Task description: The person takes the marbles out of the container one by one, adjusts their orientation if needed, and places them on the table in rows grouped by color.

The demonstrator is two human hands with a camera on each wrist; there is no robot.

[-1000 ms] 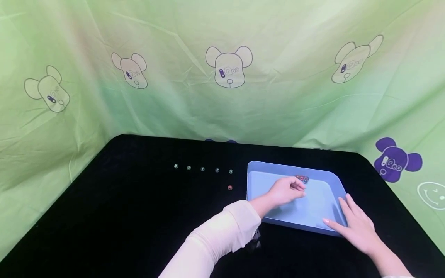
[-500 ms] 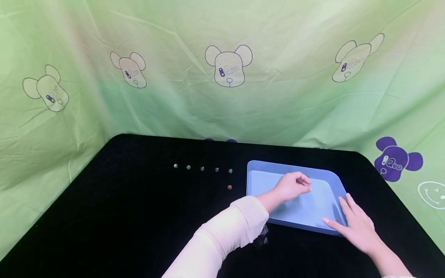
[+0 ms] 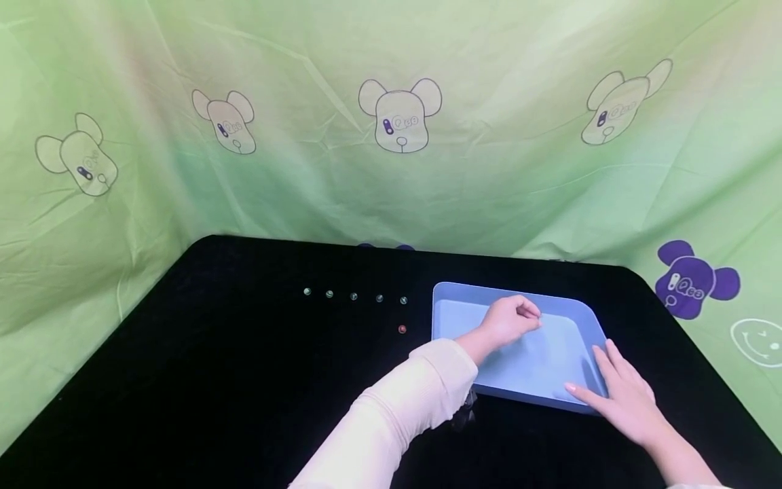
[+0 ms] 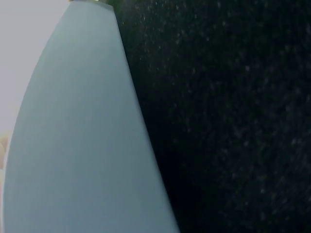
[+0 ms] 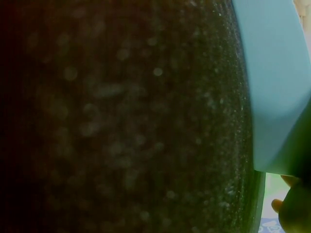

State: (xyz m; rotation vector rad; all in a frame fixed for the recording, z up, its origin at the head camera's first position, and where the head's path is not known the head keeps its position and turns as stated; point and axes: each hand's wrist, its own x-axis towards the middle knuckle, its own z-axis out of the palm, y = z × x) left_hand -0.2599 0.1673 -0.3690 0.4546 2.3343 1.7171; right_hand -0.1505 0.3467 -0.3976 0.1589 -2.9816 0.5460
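Observation:
In the head view my left hand (image 3: 509,320) reaches into the blue tray (image 3: 550,370), its fingers curled and the thumb close to the fingertips. It covers the spot near the back wall where a small cluster of round, marble-like pieces lay, so I cannot tell whether it pinches one. My right hand (image 3: 629,394) rests on the tray's right front corner, fingers straight along the right side and thumb over the front rim. The left wrist view shows the tray's pale outer wall (image 4: 87,126). Part of a finger (image 5: 277,205) shows below the tray wall (image 5: 277,82) in the right wrist view.
Left of the tray, several small greenish round pieces (image 3: 354,297) lie in a spaced row on the black tabletop (image 3: 201,380). One red round piece (image 3: 402,329) lies in front of the row's right end. A green printed curtain (image 3: 305,176) surrounds the table.
My left hand has moved further back into the tray, over the cluster, which was visible a second ago and is now hidden, then slightly left. The right hand keeps its hold on the corner.

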